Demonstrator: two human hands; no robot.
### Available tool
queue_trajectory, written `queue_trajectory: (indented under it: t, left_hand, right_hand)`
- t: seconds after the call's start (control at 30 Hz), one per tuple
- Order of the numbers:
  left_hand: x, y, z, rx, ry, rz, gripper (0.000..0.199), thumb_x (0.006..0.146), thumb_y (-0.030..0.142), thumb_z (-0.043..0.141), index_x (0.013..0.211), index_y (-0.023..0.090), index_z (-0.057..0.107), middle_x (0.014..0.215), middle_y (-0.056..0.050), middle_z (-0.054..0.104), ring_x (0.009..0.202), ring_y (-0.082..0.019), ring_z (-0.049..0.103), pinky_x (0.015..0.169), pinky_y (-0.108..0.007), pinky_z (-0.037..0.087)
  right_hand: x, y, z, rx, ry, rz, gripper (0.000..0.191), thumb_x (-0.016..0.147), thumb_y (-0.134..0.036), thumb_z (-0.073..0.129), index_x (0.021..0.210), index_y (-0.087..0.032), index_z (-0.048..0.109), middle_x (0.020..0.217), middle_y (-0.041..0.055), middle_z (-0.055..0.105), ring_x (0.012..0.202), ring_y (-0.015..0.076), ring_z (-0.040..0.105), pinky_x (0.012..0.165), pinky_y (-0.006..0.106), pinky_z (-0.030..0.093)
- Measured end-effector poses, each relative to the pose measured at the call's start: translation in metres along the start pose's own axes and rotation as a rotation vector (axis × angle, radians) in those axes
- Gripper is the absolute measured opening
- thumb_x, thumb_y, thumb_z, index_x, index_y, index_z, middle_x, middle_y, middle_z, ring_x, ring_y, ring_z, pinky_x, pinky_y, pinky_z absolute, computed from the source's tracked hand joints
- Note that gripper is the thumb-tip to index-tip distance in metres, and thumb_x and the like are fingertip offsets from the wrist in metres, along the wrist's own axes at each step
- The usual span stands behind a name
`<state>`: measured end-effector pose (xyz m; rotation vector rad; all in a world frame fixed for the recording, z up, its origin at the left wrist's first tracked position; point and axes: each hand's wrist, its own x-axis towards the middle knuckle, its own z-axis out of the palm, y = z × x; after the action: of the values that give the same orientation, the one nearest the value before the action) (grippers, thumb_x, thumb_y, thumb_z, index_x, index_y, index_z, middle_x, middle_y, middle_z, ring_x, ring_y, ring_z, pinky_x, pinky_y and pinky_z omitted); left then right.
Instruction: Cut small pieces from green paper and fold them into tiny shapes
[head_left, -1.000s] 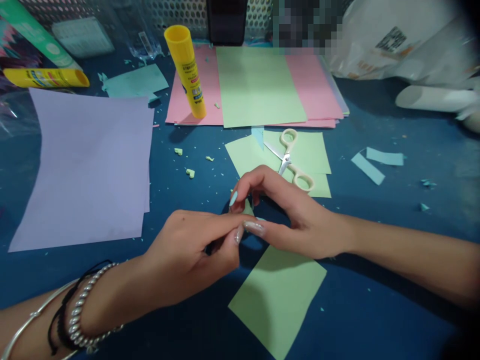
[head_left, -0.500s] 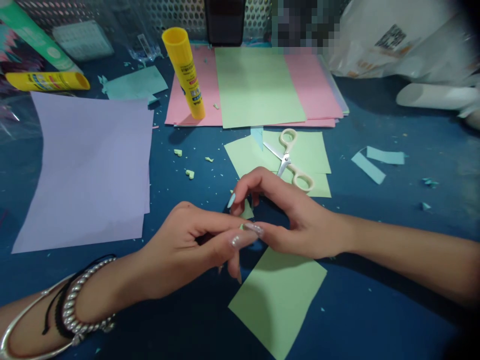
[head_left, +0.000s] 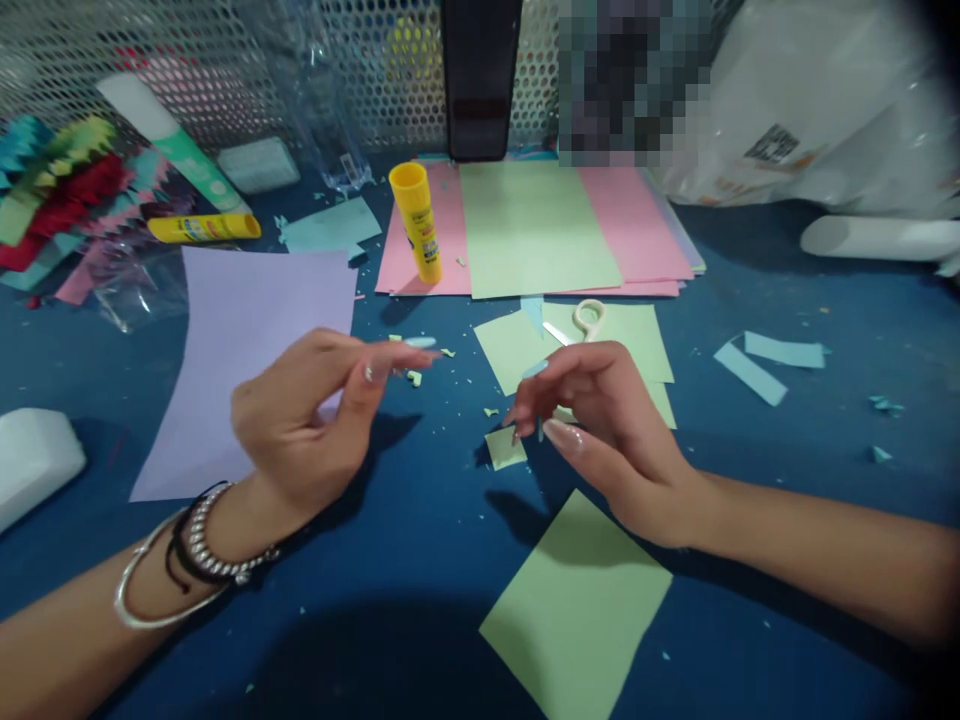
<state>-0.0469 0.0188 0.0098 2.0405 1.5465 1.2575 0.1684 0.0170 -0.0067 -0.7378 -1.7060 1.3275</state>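
Note:
My left hand [head_left: 311, 415] hovers at the right edge of a lavender sheet [head_left: 247, 300]. Its thumb and fingers are pressed together; whatever they hold, if anything, is hidden. Just past its fingertips lies a small folded green paper piece [head_left: 414, 378]. My right hand [head_left: 607, 440] is open, with loosely curled fingers and the thumb apart, nothing visible between them. Its fingertips are over or beside a small green paper square [head_left: 506, 449]. White-handled scissors [head_left: 589, 318], partly hidden by this hand, rest on light green paper [head_left: 510, 350]. Nearer me lies a larger green sheet [head_left: 577, 610].
A yellow glue stick [head_left: 417, 225] stands on stacked pink sheets [head_left: 637, 230]. A second yellow tube [head_left: 204, 228] lies at left. Blue strips [head_left: 784, 350] are at right, a plastic bag [head_left: 750, 120] behind. A phone [head_left: 482, 80] leans against the mesh. A white object [head_left: 37, 460] sits far left.
My hands have separated. The left moved left and away from me, over the lavender sheet's edge; the right stayed near the scissors with its thumb now apart. The camera view has tilted up.

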Motion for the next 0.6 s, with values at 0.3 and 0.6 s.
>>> queue_trajectory:
  t: [0.3,0.6]
  left_hand:
    - [0.016,-0.011,0.020,-0.358,0.008,-0.323,0.020,0.091,0.029,0.042,0.091,0.021,0.061,0.092,-0.001,0.068,0.096,-0.016,0.062,0.093,-0.033,0.044]
    - [0.016,-0.014,0.017,-0.415,-0.006,-0.254,0.015,0.087,0.016,0.045,0.095,0.022,0.056,0.102,0.000,0.065,0.105,-0.014,0.056,0.097,-0.029,0.041]
  right_hand:
    - [-0.002,-0.001,-0.001,-0.070,0.001,-0.071,0.025,0.084,-0.010,0.042,0.107,-0.019,0.036,0.095,0.0061,0.048,0.082,0.0158,0.048,0.072,0.036,0.044]
    - [-0.001,0.000,0.000,-0.273,0.073,-0.112,0.030,0.078,-0.010,0.049,0.104,-0.022,0.038,0.097,0.0060,0.048,0.089,0.0189,0.049,0.076,0.038,0.042]
